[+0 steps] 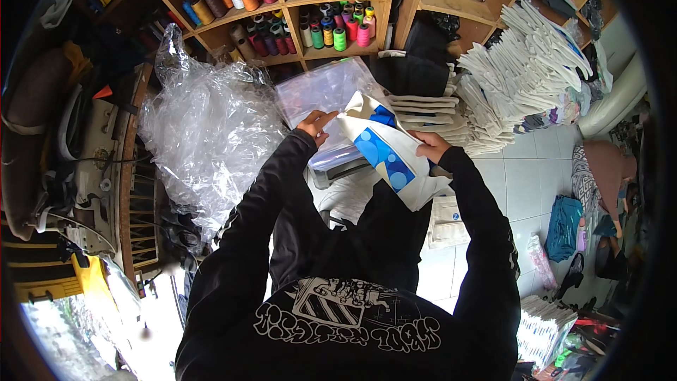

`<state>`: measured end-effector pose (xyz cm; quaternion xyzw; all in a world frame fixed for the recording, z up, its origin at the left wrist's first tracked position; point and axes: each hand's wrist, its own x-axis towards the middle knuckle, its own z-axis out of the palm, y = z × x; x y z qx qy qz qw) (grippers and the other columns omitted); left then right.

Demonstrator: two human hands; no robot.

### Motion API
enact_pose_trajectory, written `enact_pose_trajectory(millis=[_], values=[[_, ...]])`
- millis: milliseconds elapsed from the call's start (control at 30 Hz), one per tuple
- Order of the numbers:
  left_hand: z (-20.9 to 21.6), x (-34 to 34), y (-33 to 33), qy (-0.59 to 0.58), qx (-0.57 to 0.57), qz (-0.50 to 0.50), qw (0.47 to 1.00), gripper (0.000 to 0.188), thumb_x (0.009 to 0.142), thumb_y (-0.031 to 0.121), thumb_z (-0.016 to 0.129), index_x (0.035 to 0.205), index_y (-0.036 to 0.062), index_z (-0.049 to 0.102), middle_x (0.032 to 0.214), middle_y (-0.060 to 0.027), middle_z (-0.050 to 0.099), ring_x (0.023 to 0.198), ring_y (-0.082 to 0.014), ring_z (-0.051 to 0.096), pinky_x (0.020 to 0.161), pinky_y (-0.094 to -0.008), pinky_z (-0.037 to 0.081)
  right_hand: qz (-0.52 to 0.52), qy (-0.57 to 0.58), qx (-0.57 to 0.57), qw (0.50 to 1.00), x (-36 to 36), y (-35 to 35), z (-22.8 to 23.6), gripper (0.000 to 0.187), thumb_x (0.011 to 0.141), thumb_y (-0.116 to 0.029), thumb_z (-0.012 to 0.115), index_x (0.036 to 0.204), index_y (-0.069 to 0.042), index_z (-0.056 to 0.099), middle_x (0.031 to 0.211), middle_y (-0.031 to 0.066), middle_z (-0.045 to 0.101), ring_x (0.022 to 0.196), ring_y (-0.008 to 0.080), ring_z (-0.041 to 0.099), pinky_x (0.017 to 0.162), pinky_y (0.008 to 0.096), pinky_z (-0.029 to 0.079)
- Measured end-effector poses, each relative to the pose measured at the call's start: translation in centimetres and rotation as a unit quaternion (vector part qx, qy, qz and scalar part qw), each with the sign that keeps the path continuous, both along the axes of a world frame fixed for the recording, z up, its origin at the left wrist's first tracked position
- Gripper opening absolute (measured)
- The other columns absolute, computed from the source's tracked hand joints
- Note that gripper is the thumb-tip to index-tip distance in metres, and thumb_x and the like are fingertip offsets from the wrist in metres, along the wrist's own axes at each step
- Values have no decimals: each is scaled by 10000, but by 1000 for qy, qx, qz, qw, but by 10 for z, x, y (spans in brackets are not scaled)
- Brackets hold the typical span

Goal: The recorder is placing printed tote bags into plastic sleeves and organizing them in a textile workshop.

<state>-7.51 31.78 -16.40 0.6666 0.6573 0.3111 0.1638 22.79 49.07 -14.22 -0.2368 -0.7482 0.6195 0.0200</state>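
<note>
A white cloth bag [415, 196] with a blue panel of lighter circles lies tilted in front of me, above my lap. My right hand [431, 147] grips its right edge, thumb on top and fingers partly hidden behind the cloth. At its upper left corner is my left hand [317, 127], index finger stretched to the cloth's edge and thumb apart; I see nothing held in it. Beneath and beyond the bag lies a stack of clear plastic sleeves [310, 92].
A heap of crumpled clear plastic [211, 127] fills the left side. Folded white cloth pieces [518, 63] are piled at the far right. Shelves with thread spools [331, 32] stand ahead. A sewing machine [88, 148] is far left; another person [603, 176] bends at the right.
</note>
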Motion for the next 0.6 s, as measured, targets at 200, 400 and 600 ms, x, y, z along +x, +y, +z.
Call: enact_pose_trajectory(millis=[200,400,600], values=[[9,4,-1,-22,12,13,1000,651,630,-62,601,1224,152,440,1001,-125,504,659,-192,583,631,-263,508,-7,-18,50,999,-9,-11,0,545,693,-24,461,1233,11,394,1007,78,561,813,111,535,742,229,422],[17,8,4,-23,20,15,999,657,629,-67,603,1226,148,437,987,-121,503,665,-192,580,630,-270,505,-27,-4,153,988,-17,-20,-27,525,693,-62,481,1208,15,412,1037,176,559,870,217,570,775,270,423],[20,4,-2,-12,-16,18,1000,694,620,-81,602,1244,157,413,1015,-111,480,686,-192,581,650,-272,506,-53,-68,262,961,-30,-43,-9,553,691,-92,486,1221,25,383,1101,224,522,980,287,540,824,298,412]])
